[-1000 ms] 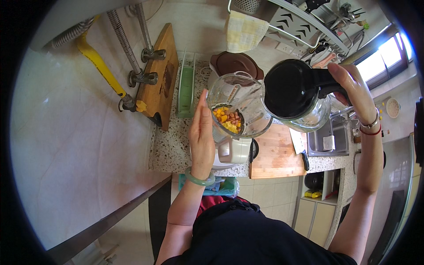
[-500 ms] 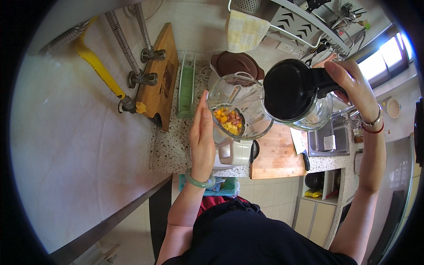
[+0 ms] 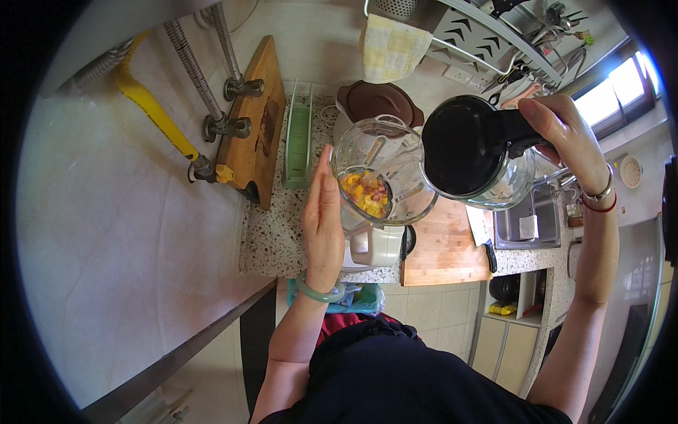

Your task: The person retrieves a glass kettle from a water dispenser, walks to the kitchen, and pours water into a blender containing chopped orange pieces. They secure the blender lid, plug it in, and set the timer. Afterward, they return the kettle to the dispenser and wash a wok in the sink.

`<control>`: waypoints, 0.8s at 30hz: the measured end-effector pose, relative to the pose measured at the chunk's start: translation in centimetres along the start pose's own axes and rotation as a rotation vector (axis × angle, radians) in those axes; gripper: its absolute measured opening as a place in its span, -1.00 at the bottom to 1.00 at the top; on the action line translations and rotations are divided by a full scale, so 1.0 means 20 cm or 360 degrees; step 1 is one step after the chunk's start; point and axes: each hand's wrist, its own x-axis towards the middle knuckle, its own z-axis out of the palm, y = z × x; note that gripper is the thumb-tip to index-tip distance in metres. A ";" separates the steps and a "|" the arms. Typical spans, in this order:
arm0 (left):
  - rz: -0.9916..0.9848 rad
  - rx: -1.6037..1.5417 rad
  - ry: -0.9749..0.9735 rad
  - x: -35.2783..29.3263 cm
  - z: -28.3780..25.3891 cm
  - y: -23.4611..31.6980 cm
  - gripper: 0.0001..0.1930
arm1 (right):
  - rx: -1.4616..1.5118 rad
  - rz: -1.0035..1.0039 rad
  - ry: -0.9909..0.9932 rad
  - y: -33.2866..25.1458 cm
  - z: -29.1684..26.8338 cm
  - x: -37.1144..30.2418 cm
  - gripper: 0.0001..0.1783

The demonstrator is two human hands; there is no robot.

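Observation:
A clear blender jar (image 3: 409, 152) stands on its off-white base (image 3: 381, 244). Orange, yellow and pinkish food pieces (image 3: 366, 196) lie at its bottom and look wet. My left hand (image 3: 323, 230) is flat and upright against the jar's left side, fingers stretched out. My right hand (image 3: 561, 134) is closed around the black handle of a glass kettle (image 3: 519, 185) with a black lid. The kettle is tilted to the left over the jar's right rim. Its spout is hidden beneath the lid, and the stream of liquid cannot be made out.
Right of the blender lie a wooden cutting board (image 3: 441, 247) and a knife (image 3: 484, 237), with a sink (image 3: 526, 219) beyond. Behind stands a brown-lidded pot (image 3: 381, 106). A green rack (image 3: 298, 148) and an upright wooden board (image 3: 260, 127) are at left.
The food pieces in the jar have shifted and look wetter, partly covered by liquid. Both hands and the kettle have stayed almost in place.

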 end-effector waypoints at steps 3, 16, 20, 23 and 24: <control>0.0005 0.0005 -0.0002 0.00 0.00 0.00 -0.45 | -0.0015 -0.0039 -0.0014 0.01 0.00 0.01 -0.26; 0.0007 0.0012 -0.0004 0.00 -0.02 0.00 -0.45 | 0.0012 0.0010 0.0012 0.02 0.00 0.02 -0.26; 0.0025 0.0006 0.0019 0.01 -0.04 0.01 -0.45 | 0.0078 0.0034 0.0103 0.04 0.02 0.02 -0.30; 0.0040 -0.0063 0.0075 0.02 -0.04 0.01 -0.45 | 0.0087 0.0092 0.0027 0.02 0.01 0.02 -0.32; 0.0019 -0.0099 0.0098 0.01 -0.05 0.01 -0.47 | 0.0086 0.0081 0.0021 0.01 0.01 0.02 -0.33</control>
